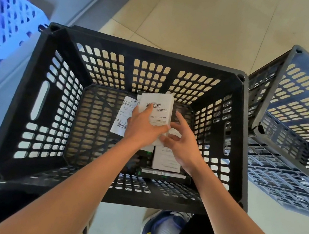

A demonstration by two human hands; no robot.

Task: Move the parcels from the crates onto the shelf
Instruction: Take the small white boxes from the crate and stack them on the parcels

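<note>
You are reaching both arms into the black crate (35, 84). Your left hand (144, 127) is gripping a white parcel (159, 107) above the crate's floor, while your right hand (181, 144), fingers spread, is touching its near corner. More parcels (165, 160) are lying beneath.
</note>
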